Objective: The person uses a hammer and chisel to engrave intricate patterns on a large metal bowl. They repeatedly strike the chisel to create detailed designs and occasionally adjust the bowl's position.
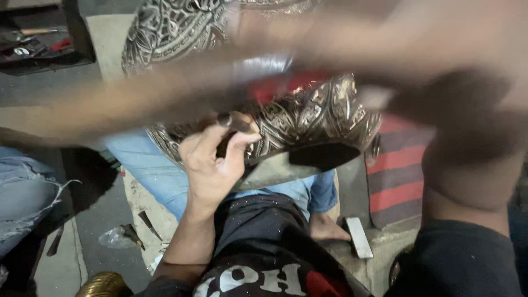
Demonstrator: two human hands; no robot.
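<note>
blurred right hand (440, 38) sweeps above embossed metal vessel (308, 118); left hand (214, 159) grips rim.

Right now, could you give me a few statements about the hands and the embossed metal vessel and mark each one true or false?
1. The left hand grips the rim of the embossed metal vessel. True.
2. The right hand appears sharp and motionless. False: it is a blur across the top.
3. The vessel's surface is plain and smooth. False: it bears raised ornament.
4. A red and grey striped mat lies on the floor. True.
</note>
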